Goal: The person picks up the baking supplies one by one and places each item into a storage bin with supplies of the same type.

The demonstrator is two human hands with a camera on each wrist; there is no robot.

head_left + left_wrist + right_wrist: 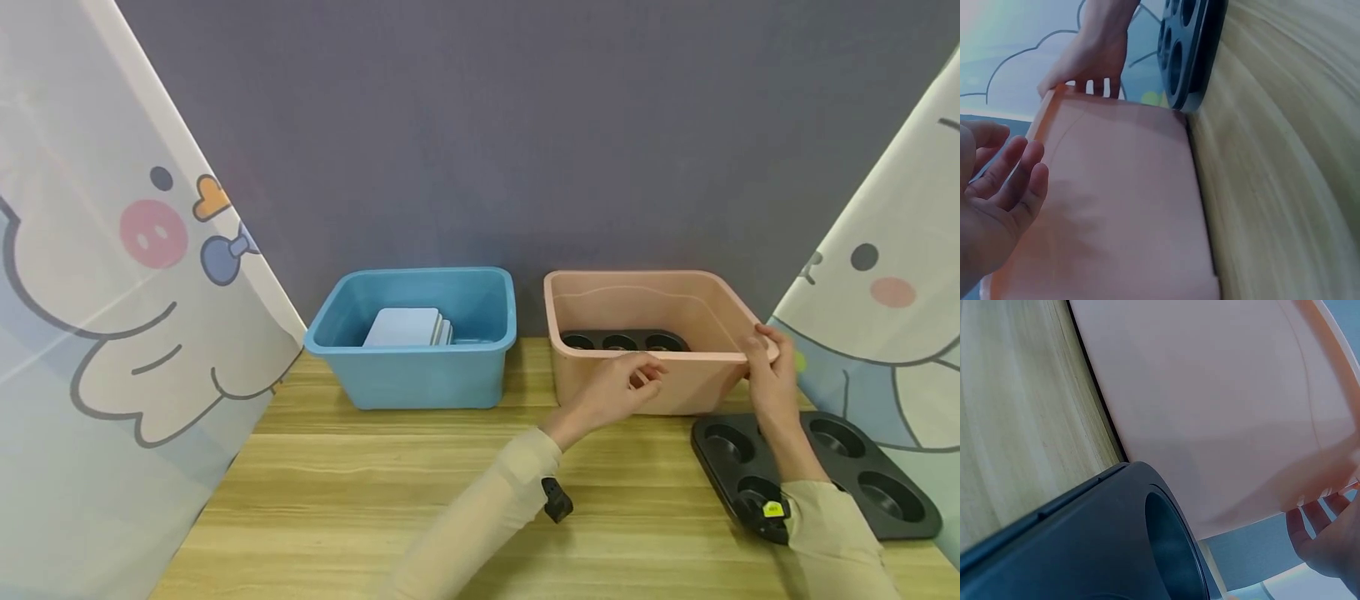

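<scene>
A pink plastic bin (697, 388) stands on the wooden table (360, 500), with a black muffin tray (622, 340) lying inside it. My right hand (767, 357) grips the bin's near right corner, fingers hooked over the rim. In the left wrist view those fingers (1088, 84) show through the pink bin (1122, 200) wall. My left hand (633, 382) hovers just in front of the bin's near wall with loosely curled fingers and holds nothing; it shows as the left hand (1004, 187) beside the wall. The right wrist view shows the pink bin (1210, 400) wall and my right hand (1329, 537).
A second black muffin tray (870, 483) lies on the table under my right forearm, also seen as the muffin tray (1185, 50) and muffin tray (1110, 537). A blue bin (412, 379) with pale blue flat items stands left of the pink one. Cartoon-print curtains (112, 333) flank both sides.
</scene>
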